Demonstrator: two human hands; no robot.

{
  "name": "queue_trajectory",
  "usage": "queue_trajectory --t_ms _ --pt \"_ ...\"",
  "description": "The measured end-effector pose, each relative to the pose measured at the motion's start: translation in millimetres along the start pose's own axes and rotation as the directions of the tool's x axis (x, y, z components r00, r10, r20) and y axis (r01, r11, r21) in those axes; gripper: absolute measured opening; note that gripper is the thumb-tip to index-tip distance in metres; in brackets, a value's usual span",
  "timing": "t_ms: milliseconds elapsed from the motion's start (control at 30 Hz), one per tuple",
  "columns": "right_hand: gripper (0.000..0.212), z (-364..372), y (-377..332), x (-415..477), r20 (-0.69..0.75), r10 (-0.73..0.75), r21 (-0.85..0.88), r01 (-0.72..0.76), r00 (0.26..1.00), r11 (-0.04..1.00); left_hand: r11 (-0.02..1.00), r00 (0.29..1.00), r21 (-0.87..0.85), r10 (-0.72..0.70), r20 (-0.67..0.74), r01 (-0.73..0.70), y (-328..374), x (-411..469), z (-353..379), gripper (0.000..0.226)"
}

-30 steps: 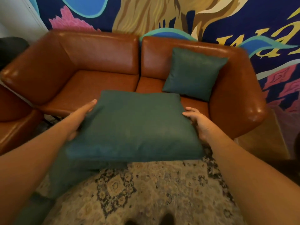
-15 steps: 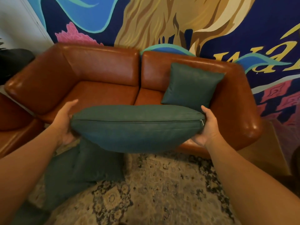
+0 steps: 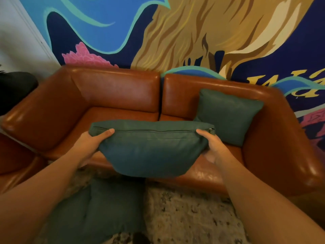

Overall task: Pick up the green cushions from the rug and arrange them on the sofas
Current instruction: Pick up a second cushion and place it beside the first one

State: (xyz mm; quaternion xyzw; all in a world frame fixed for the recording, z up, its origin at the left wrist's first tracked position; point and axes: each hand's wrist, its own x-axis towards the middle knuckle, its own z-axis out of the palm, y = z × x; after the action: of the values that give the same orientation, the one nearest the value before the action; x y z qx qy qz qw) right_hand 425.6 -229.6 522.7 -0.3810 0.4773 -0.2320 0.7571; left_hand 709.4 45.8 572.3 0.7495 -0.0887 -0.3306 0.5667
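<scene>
I hold a green cushion [image 3: 151, 148] in the air in front of the brown leather sofa [image 3: 119, 95], its zip edge facing up. My left hand [image 3: 91, 143] grips its left end and my right hand [image 3: 212, 145] grips its right end, thumbs on top. A second green cushion [image 3: 230, 115] leans upright in the sofa's right corner. Another green cushion [image 3: 98, 212] lies on the patterned rug [image 3: 190, 219] below my arms.
A painted mural covers the wall [image 3: 175, 32] behind the sofa. Part of another brown leather seat [image 3: 12, 166] shows at the left edge. A dark object [image 3: 15, 87] sits beyond the sofa's left armrest.
The held cushion has risen from the rug and tipped from flat to edge-up, moving forward over the sofa's front. My thumbs have come on top of it.
</scene>
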Motion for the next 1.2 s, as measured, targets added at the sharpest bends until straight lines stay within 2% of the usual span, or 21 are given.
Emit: queue_trajectory --t_ms 67,100,200,300,400,467,567,667,767,833,1067,1200 --pt "0.091 19 -5 18 0.023 -0.033 -0.062 0.034 0.999 0.997 0.997 0.999 0.072 0.022 -0.030 -0.020 12 36 -8 0.050" --pt "0.091 26 -7 26 0.014 -0.055 -0.091 0.056 0.998 0.994 0.995 0.998 0.100 0.027 -0.050 -0.022 18 50 -10 0.047" --pt "0.048 44 -11 51 -0.036 -0.084 -0.132 0.079 0.996 0.988 0.986 0.998 0.164 0.040 -0.049 -0.032 31 90 -10 0.042" --pt "0.036 56 -17 76 -0.100 -0.103 -0.144 0.088 0.990 0.986 0.963 0.997 0.266 0.057 -0.043 -0.044 40 126 -5 0.045" --pt "0.028 64 -24 107 -0.130 -0.125 -0.157 0.104 0.984 0.982 0.910 0.992 0.407 0.111 -0.054 -0.080 51 162 0 0.073" --pt "0.029 68 -30 131 -0.144 -0.150 -0.183 0.122 0.978 0.976 0.879 0.988 0.467 0.138 -0.066 -0.092 54 190 8 0.082" --pt "0.043 74 -40 169 -0.189 -0.169 -0.209 0.129 0.967 0.969 0.839 0.978 0.534 0.185 -0.092 -0.109 63 230 28 0.069" --pt "0.048 77 -50 217 -0.231 -0.134 -0.216 0.084 0.964 0.973 0.814 0.977 0.571 0.193 -0.090 -0.108 65 284 52 0.062" --pt "0.046 77 -59 264 -0.262 -0.083 -0.211 0.027 0.962 0.977 0.814 0.981 0.576 0.161 -0.104 -0.073 65 336 76 0.069" --pt "0.046 77 -65 291 -0.280 -0.064 -0.212 0.003 0.958 0.977 0.802 0.984 0.595 0.143 -0.107 -0.052 64 366 91 0.066" --pt "0.033 83 -89 387 -0.247 0.070 -0.174 -0.115 0.967 0.978 0.792 0.981 0.610 0.096 -0.171 0.029 67 455 137 0.065" --pt "0.035 88 -93 433 -0.249 0.111 -0.176 -0.158 0.962 0.972 0.760 0.975 0.646 0.078 -0.210 0.078 73 498 156 0.072"
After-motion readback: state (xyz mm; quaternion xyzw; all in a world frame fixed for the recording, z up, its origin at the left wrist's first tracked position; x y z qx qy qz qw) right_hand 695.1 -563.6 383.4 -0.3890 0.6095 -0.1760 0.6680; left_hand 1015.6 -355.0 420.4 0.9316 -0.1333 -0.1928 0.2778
